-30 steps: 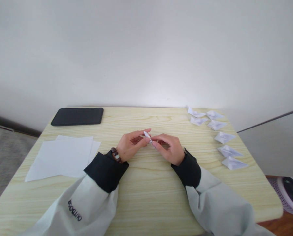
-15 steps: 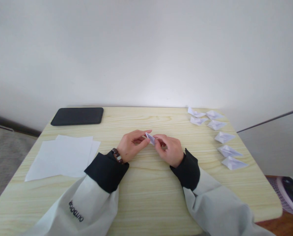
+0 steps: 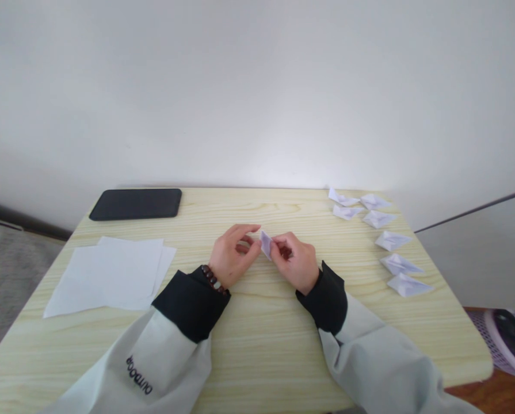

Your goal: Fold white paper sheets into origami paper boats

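A small folded white paper piece point(image 3: 266, 244) stands between my two hands over the middle of the light wooden table point(image 3: 261, 339). My left hand point(image 3: 233, 257), with a bead bracelet at the wrist, pinches its left side with thumb and fingers. My right hand point(image 3: 295, 260) pinches its right side with curled fingers. Both hands hover just above the tabletop. Most of the paper piece is hidden behind the fingers.
A stack of blank white sheets point(image 3: 110, 275) lies at the left. A black phone point(image 3: 136, 204) lies at the back left. Several folded white paper boats point(image 3: 389, 240) sit along the right edge. A basket point(image 3: 510, 342) stands on the floor at the right.
Both hands have shifted slightly away from me and the paper piece has turned more upright between the fingers. Nothing else on the table has moved.
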Demonstrator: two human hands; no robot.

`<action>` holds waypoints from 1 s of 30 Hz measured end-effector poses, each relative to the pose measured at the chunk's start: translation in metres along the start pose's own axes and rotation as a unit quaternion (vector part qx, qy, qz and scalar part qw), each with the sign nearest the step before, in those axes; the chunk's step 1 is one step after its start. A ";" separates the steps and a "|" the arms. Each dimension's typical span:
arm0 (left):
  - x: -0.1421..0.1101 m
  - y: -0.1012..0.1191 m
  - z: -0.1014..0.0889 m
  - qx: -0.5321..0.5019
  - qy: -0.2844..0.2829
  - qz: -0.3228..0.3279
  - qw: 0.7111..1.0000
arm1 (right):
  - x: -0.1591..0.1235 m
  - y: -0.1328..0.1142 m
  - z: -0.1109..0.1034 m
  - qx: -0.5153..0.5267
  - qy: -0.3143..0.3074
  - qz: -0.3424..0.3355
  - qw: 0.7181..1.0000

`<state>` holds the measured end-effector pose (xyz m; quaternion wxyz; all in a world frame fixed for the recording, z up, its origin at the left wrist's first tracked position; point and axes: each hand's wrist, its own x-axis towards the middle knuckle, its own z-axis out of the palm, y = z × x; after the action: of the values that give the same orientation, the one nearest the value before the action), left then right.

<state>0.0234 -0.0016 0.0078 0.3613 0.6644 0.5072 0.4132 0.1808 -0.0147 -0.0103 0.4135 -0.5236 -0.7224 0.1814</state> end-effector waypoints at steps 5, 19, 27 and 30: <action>-0.002 0.004 0.004 0.046 0.007 -0.007 0.999 | -0.001 -0.005 0.002 0.031 0.005 0.026 0.999; -0.006 0.003 0.004 0.100 -0.002 0.016 0.995 | 0.000 -0.004 0.001 0.019 -0.022 -0.017 0.999; -0.003 -0.002 0.001 -0.048 -0.019 -0.052 0.997 | 0.003 -0.004 -0.005 0.093 -0.029 -0.023 0.995; 0.000 -0.003 -0.002 -0.149 -0.046 -0.087 0.984 | 0.003 -0.003 -0.006 0.137 -0.036 0.004 0.990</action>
<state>0.0198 -0.0005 0.0058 0.5141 0.5746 0.4786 0.4200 0.1833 -0.0142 -0.0037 0.4545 -0.4577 -0.7031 0.2993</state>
